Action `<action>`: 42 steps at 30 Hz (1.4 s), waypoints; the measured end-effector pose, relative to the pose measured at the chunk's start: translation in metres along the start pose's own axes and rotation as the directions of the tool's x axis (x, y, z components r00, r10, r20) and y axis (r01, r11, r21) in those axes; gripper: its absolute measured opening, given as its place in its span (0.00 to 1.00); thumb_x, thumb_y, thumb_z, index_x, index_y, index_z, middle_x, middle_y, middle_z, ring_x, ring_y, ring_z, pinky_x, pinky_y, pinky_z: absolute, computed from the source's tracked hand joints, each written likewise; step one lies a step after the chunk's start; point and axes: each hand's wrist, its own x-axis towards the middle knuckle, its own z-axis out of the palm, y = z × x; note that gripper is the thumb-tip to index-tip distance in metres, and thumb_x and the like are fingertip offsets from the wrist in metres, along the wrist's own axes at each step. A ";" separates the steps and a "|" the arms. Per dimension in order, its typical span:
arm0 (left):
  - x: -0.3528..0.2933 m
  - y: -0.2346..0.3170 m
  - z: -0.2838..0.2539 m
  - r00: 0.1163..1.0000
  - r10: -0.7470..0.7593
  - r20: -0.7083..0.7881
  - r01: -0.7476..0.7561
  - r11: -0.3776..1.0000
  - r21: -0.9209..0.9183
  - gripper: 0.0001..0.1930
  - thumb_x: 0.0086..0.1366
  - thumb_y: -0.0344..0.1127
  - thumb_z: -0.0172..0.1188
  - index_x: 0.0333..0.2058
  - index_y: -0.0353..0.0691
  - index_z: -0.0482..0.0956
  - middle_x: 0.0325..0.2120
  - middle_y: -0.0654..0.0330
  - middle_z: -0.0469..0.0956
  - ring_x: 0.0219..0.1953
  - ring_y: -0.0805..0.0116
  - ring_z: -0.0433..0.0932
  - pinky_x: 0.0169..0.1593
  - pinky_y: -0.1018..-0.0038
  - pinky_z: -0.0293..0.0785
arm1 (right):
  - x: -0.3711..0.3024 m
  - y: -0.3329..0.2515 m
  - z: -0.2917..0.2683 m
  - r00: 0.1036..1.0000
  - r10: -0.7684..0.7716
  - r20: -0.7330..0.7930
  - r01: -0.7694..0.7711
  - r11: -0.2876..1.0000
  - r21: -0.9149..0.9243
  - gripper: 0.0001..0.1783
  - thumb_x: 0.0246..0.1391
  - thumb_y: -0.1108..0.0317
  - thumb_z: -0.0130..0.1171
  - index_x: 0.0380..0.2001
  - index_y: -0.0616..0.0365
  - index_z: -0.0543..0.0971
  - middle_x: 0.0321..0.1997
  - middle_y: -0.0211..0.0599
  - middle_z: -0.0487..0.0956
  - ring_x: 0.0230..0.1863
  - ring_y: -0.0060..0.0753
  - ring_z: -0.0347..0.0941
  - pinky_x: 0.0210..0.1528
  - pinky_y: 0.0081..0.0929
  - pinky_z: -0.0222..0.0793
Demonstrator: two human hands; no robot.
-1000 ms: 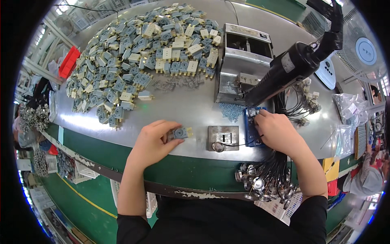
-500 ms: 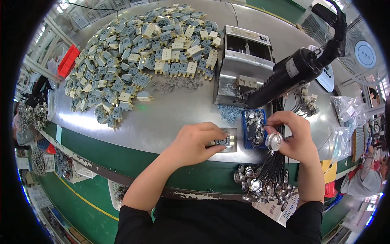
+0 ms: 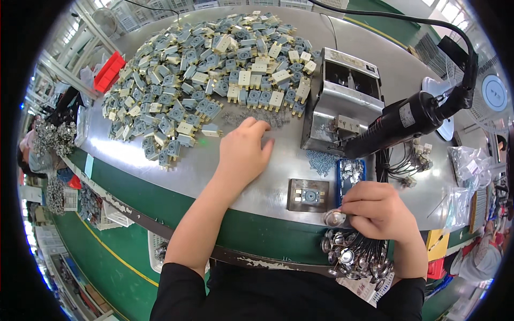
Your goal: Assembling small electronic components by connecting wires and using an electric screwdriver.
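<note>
My left hand reaches over the steel tabletop to the loose coil springs along the near edge of the big pile. Its thumb stands apart from the fingers; the fingertips point down, and no held thing shows. My right hand is closed on a round silver metal cap, which hangs out past the fingertips. Left of that cap, a grey-and-cream switch housing with brass terminals sits in a square metal fixture. Just beyond my right hand is a blue tray of small metal parts.
A heap of switch housings covers the far left. Blue screws lie before a metal machine. A black electric screwdriver slants over the right side. Cabled metal caps hang at the front edge.
My left hand has left the housing in the fixture and moved far left to the springs. My right hand has come nearer, still holding the metal cap. The whole view has shifted.
</note>
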 end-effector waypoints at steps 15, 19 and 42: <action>0.011 -0.011 0.010 0.989 0.017 0.149 -0.041 0.986 0.163 0.07 0.67 0.38 0.68 0.41 0.44 0.86 0.33 0.56 0.80 0.36 0.52 0.83 0.40 0.58 0.79 | 0.001 -0.006 0.002 1.000 0.011 0.006 -0.012 0.999 0.032 0.14 0.39 0.81 0.61 0.34 0.65 0.87 0.36 0.45 0.85 0.36 0.47 0.84 0.39 0.38 0.82; -0.001 -0.004 -0.006 0.945 0.158 0.286 -0.205 0.968 0.144 0.07 0.69 0.35 0.65 0.42 0.40 0.81 0.34 0.53 0.81 0.37 0.48 0.83 0.42 0.57 0.80 | 0.002 -0.009 -0.006 0.996 0.051 0.075 -0.068 0.969 0.238 0.10 0.44 0.80 0.62 0.33 0.68 0.86 0.37 0.47 0.86 0.36 0.48 0.84 0.40 0.37 0.81; -0.053 0.037 0.014 0.894 0.292 0.340 0.034 0.712 -0.701 0.10 0.59 0.27 0.77 0.40 0.38 0.91 0.41 0.57 0.89 0.36 0.69 0.86 0.38 0.74 0.82 | -0.016 0.026 -0.002 0.872 0.458 -0.173 -0.160 0.601 0.783 0.14 0.60 0.70 0.75 0.44 0.69 0.87 0.44 0.43 0.84 0.32 0.19 0.77 0.31 0.17 0.72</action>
